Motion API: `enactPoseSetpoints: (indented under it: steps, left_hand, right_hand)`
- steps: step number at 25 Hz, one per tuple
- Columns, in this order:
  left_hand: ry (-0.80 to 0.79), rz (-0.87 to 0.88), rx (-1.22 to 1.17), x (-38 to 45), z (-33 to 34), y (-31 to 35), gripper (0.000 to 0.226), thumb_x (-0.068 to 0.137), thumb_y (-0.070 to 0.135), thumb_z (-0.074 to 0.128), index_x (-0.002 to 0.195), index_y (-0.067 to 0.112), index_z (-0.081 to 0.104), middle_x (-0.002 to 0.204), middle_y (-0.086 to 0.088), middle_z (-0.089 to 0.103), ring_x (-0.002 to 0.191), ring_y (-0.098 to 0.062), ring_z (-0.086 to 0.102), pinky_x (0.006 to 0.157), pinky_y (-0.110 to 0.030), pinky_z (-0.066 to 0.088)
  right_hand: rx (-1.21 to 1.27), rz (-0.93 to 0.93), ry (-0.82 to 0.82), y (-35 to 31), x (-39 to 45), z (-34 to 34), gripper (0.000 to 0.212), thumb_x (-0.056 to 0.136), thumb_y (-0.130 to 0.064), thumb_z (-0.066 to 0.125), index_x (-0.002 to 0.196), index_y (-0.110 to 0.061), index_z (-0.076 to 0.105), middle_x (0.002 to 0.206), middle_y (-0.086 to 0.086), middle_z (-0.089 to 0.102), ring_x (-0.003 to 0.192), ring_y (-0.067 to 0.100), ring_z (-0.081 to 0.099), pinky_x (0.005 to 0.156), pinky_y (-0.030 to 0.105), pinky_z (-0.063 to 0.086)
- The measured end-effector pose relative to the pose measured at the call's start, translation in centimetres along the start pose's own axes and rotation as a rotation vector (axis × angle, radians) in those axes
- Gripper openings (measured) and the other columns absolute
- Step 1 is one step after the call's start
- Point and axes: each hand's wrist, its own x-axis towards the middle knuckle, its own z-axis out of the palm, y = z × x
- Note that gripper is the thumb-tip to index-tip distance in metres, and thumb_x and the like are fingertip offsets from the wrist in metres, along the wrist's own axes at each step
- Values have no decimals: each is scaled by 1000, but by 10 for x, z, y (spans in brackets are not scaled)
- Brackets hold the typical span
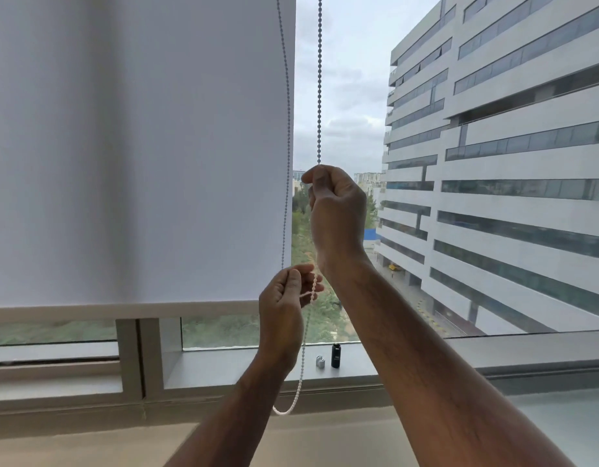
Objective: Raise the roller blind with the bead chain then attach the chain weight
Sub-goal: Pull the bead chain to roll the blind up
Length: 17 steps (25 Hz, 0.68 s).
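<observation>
Both hands pinch the chain [319,96] — right hand [337,210] high, left hand [281,308] low. With the blind [140,146] near the sill [257,369], beads may slip; the weight [336,356] waits there.

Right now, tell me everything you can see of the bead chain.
The bead chain is a loop of small whitish beads, plastic by the look of it. Two strands drop from above the frame along the blind's right edge. The right hand pinches the right strand, which runs taut and vertical above it. The left hand, lower, holds the left strand. Below the hands the loop hangs slack, bottoming out below the sill, with nothing attached.
</observation>
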Motion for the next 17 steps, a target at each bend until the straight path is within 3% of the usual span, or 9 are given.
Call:
enactPoseSetpoints:
  steps: [3, 6, 11, 17]
  left_hand:
    - [5, 55, -20, 24, 6, 27, 32, 111, 14, 43, 112, 13, 76, 100, -6, 82, 94, -18, 78, 81, -27, 62]
    - [-1, 120, -82, 45, 20, 61, 32, 111, 14, 43, 113, 10, 75, 98, -5, 82, 93, -15, 79, 78, -25, 61]
    - [-43, 142, -154, 72, 45, 110, 28, 111, 10, 43, 115, 5, 70, 98, -12, 79, 93, -23, 78, 85, -33, 63]
    - [-95, 149, -115, 84, 61, 140, 27, 111, 13, 45, 118, 4, 69, 93, -7, 76, 76, -12, 73, 64, -22, 60]
  right_hand:
    - [-53, 1, 6, 10, -14, -8, 25, 103, -10, 53, 88, -11, 72, 55, -15, 49, 50, 5, 40, 50, 26, 35]
    - [-100, 5, -3, 23, -30, -14, 27, 104, -17, 53, 85, -16, 72, 63, -14, 64, 57, 0, 57, 58, 22, 47]
    - [-135, 53, -33, 49, -63, -22, 25, 105, -15, 53, 91, -17, 74, 59, -24, 60, 54, -1, 49, 55, 21, 41]
    - [-130, 115, -65, 73, -96, -30, 26, 105, -12, 52, 88, -17, 71, 57, -23, 55, 56, 2, 44, 57, 23, 39]
